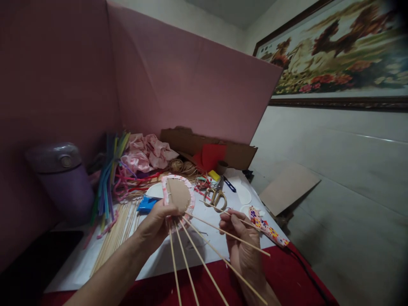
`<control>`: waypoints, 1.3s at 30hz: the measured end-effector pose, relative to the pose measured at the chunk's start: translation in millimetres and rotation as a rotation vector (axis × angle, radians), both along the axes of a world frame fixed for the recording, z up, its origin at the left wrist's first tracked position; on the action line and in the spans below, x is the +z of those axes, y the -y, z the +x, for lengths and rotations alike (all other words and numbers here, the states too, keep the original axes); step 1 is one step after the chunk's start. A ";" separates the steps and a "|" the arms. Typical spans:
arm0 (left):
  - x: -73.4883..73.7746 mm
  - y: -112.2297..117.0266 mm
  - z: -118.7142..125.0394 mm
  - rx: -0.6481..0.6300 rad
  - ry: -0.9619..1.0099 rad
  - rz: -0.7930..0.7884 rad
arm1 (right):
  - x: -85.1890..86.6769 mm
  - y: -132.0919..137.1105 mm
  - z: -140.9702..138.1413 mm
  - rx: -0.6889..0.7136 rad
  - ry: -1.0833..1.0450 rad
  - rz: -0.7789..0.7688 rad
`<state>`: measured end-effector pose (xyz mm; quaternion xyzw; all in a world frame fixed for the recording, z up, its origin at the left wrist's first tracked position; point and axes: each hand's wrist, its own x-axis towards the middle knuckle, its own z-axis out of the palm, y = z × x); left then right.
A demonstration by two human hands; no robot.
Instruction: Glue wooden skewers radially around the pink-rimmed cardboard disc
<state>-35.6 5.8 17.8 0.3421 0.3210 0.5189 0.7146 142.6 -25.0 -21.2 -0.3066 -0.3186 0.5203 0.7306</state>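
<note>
My left hand (160,221) grips a half-round piece of cardboard (179,194) by its lower edge, thumb on the brown face. Pink and white fabric wraps the cardboard's curved rim. Several thin bamboo sticks (199,259) fan out from its underside toward me, their upper ends hidden behind the cardboard and my fingers. In my right hand (240,240), a single loose bamboo stick (216,207) is pinched between thumb and fingers, its tip pointing left toward the cardboard but apart from it. One of the fanned sticks crosses in front of my right hand.
Gold-handled scissors (215,199) and a dark cutter (229,184) lie beyond the cardboard. A flower-patterned glue gun (269,229) rests at the right, its cord trailing off. Bamboo sticks (116,231), pipe cleaners (108,178), a blue packet (148,205) and a purple bottle (65,182) stand left.
</note>
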 end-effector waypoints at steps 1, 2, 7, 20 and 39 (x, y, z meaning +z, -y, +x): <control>-1.1 -0.2 1.0 -0.010 -0.016 -0.013 | 0.1 1.0 0.8 0.045 0.025 0.019; -2.0 -0.2 1.9 -0.022 -0.028 -0.017 | 0.1 2.0 1.5 0.083 0.050 0.037; -2.6 2.4 5.3 -0.065 -0.022 0.050 | -0.7 6.1 2.8 0.164 0.151 0.083; -0.8 3.6 8.7 -0.050 -0.052 0.023 | -8.0 7.9 2.7 0.078 0.333 0.161; -3.5 3.5 9.4 -0.057 -0.070 0.065 | -8.7 6.4 0.4 0.036 0.348 0.145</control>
